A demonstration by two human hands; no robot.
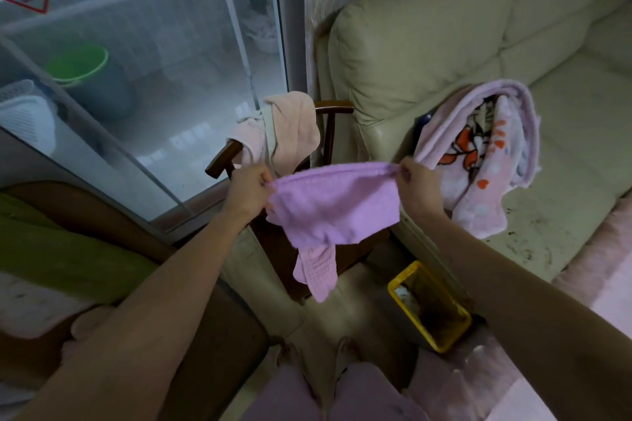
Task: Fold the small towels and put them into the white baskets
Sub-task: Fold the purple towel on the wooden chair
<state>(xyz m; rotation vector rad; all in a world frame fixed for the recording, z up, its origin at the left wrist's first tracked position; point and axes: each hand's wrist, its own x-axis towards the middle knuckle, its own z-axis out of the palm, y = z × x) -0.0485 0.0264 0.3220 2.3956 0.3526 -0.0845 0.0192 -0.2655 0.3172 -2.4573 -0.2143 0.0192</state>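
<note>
Both forearms reach out from the bottom of the view, over lilac-clad knees (335,393). Out in front, the left hand (248,190) and the right hand (417,186) hold a purple towel (337,205) up in the air between them — each hand's fingers are curled and pinch one top corner, so the upper hem is pulled fairly straight while the body of the cloth hangs down. A second, paler pink cloth (316,270) dangles below the purple one; whether it is caught up with it or hangs from the seat behind cannot be told.

Behind the towel stands a wooden chair (333,109) with a peach towel (290,131) draped over its back, just beside the arm of a cream sofa (427,44). A patterned blanket (485,154) lies heaped on the sofa seat. On the floor near the chair sits a yellow-rimmed bin (431,308). Behind the glass door at the left, a white basket (25,113) shows partly.

The step in hand looks like spreading the towel for its first fold. Next the two pinched corners would need to come together, or the cloth be laid flat — and the dangling cloth shaken free first.
</note>
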